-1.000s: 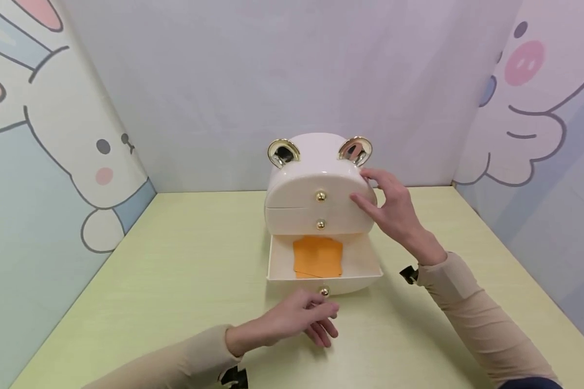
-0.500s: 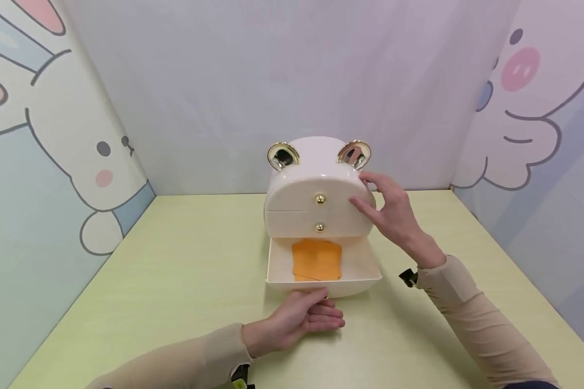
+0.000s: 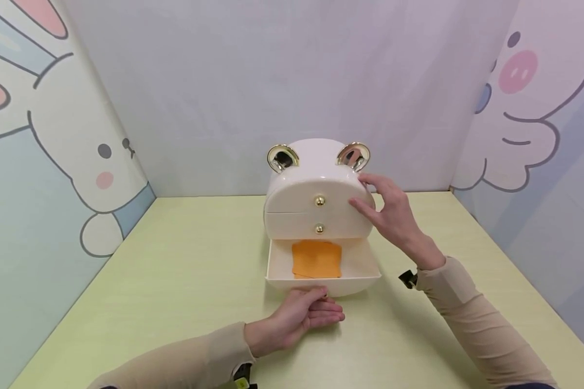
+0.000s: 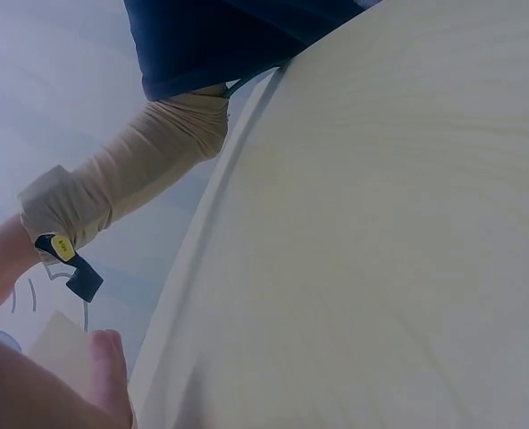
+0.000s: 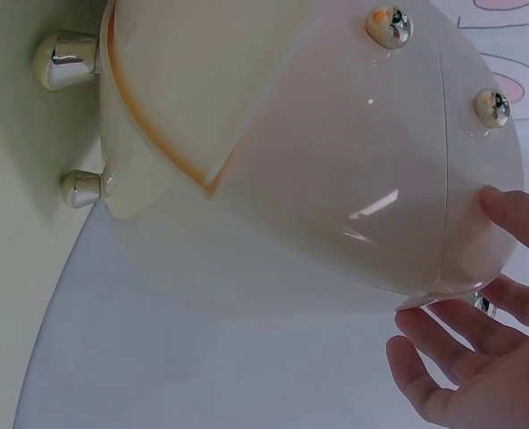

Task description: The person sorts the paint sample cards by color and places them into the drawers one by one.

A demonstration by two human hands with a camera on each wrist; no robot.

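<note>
A white frog-shaped drawer cabinet (image 3: 292,186) with gold-rimmed eyes stands on the table. Its bottom drawer (image 3: 279,265) is pulled out, with orange paper pieces (image 3: 316,259) lying inside. My left hand (image 3: 297,319) is at that drawer's front, thumb and forefinger pinching the mostly hidden knob (image 3: 326,295), the other fingers extended below. My right hand (image 3: 396,213) grips the cabinet's upper right edge. In the right wrist view, the thumb (image 5: 519,214) presses the cabinet front (image 5: 363,170) while fingers (image 5: 443,344) reach round its side. The left wrist view shows only part of my left hand (image 4: 41,384).
Two gold knobs (image 3: 319,201) mark the upper drawers, which are closed. The pale table (image 3: 199,259) reaches back to a plain backdrop (image 3: 214,108). Side panels carry a cartoon rabbit (image 3: 78,146) and a cartoon pig (image 3: 530,97).
My left hand has turned palm up and taken the bottom drawer's knob. Since half a second ago the drawer has slid in very slightly. My right hand keeps its place on the cabinet.
</note>
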